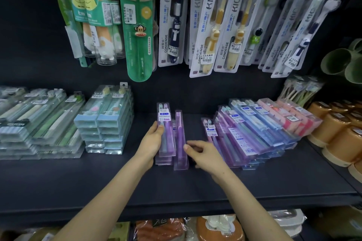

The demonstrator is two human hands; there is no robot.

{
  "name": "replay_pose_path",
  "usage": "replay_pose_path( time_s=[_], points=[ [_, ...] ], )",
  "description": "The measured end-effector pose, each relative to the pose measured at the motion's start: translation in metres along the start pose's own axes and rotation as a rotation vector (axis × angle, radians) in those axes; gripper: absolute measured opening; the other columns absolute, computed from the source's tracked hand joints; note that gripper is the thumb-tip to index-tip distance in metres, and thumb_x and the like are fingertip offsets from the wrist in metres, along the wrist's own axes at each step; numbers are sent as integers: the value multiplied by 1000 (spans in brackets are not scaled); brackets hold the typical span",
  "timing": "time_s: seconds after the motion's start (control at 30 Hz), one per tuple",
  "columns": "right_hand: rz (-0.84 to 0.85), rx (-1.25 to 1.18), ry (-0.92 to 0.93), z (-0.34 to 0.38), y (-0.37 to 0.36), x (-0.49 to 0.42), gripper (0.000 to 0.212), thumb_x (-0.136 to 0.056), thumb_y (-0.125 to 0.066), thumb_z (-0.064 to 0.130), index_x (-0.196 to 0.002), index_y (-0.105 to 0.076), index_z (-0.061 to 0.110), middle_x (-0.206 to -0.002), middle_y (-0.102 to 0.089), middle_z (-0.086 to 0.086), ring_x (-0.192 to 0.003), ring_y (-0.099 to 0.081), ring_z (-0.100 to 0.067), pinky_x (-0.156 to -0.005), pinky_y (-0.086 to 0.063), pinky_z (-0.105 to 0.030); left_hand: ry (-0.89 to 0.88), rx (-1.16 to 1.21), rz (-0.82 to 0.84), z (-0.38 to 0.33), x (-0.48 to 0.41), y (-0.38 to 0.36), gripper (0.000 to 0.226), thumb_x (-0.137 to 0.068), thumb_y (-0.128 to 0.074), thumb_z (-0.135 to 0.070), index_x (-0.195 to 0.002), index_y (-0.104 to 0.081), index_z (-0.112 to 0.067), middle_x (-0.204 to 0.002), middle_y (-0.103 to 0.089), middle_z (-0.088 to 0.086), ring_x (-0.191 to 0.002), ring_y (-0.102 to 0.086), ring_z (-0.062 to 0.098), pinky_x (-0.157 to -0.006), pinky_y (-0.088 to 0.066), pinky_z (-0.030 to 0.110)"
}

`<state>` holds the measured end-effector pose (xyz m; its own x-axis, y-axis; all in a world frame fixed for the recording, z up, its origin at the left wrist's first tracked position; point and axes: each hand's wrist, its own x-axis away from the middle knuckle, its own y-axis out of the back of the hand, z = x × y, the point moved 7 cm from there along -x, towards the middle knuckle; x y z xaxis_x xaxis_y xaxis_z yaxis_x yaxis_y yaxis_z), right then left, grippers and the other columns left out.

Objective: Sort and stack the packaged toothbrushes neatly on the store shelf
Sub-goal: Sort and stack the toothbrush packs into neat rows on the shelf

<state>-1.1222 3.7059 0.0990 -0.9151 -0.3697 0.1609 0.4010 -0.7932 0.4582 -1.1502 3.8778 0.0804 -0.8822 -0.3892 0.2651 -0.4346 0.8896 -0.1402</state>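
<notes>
Head view: the left grip (150, 143) was clamped on the top pack (166, 131) of a short purple stack (163, 160) on the shelf (176, 191). Just right of that grip a second pack (180, 139) stood on edge. The right grip (203, 157) had its thumb against it, fingers loose and holding nothing. Best to tip that pack flat toward the left grip, then square the ends. A heap (244, 133) lay beyond the right grip.

Head camera looks forward and down, close over the shelf (176, 191).
</notes>
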Motion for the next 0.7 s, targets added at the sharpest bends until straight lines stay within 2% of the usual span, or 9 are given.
replay_pose_path(
  time_s=[0.07,0.17,0.27,0.37,0.43,0.47,0.53,0.63,0.7],
  points=[
    [18,-96,-18,2,-11,-1,44,-90,-62,41,-129,-59,22,-93,-64,11,-85,-61,-4,-68,-55,-24,-9,-16,1,-1,1,1,49,-101,-43,-36,-147,-34,-23,-139,-52,3,-123,-54,23,-106,-41,43],
    [13,-69,-3,6,-17,-7,46,-90,-63,38,-132,-57,22,-101,-69,2,-95,-64,-11,-84,-53,-29,-31,-29,9,-4,4,2,42,-101,-42,-35,-142,-42,-25,-127,-61,0,-110,-62,18,-96,-50,38],
    [-25,-66,10,12,-16,-10,37,-88,-66,26,-124,-64,21,-111,-69,3,-105,-64,-13,-96,-50,-32,-33,-41,-4,-3,3,2,48,-101,-42,-35,-147,-35,-22,-139,-53,2,-121,-55,20,-105,-43,41],
    [-12,-67,17,17,-17,-12,29,-86,-60,13,-110,-69,25,-94,-73,-1,-95,-69,-23,-91,-54,-40,-32,-40,-1,-3,3,2,50,-101,-42,-36,-148,-33,-21,-139,-52,3,-121,-55,20,-106,-42,42],
    [-9,-72,-6,15,-15,-17,35,-86,-55,12,-119,-64,21,-90,-72,-4,-88,-69,-25,-85,-55,-41,-23,-26,9,-3,4,2,49,-101,-43,-36,-147,-33,-22,-134,-56,4,-114,-60,20,-102,-46,41],
    [-18,-81,-28,14,-13,-19,41,-88,-53,12,-129,-58,17,-89,-70,0,-84,-68,-19,-81,-56,-36,-21,-20,11,-4,5,2,49,-101,-43,-36,-147,-33,-23,-133,-57,3,-112,-61,20,-101,-47,40],
    [-34,-101,-54,11,-10,-21,50,-93,-54,18,-141,-44,12,-92,-62,9,-83,-61,-6,-73,-50,-21,-19,-16,19,-4,5,2,49,-101,-43,-35,-147,-33,-22,-133,-57,3,-112,-61,18,-100,-47,39],
    [33,-145,-104,4,-16,-19,60,-91,-62,36,-143,-41,16,-112,-64,1,-95,-64,-13,-72,-54,-26,-19,-28,23,-3,4,2,50,-101,-43,-35,-148,-33,-22,-140,-52,3,-121,-55,21,-106,-42,41],
    [91,-165,-157,2,-20,-17,51,-90,-63,37,-137,-48,24,-100,-67,8,-85,-66,-11,-58,-54,-26,-19,-36,19,-3,4,2,50,-101,-43,-35,-148,-33,-22,-142,-50,4,-124,-53,21,-108,-40,42]
  ],
)
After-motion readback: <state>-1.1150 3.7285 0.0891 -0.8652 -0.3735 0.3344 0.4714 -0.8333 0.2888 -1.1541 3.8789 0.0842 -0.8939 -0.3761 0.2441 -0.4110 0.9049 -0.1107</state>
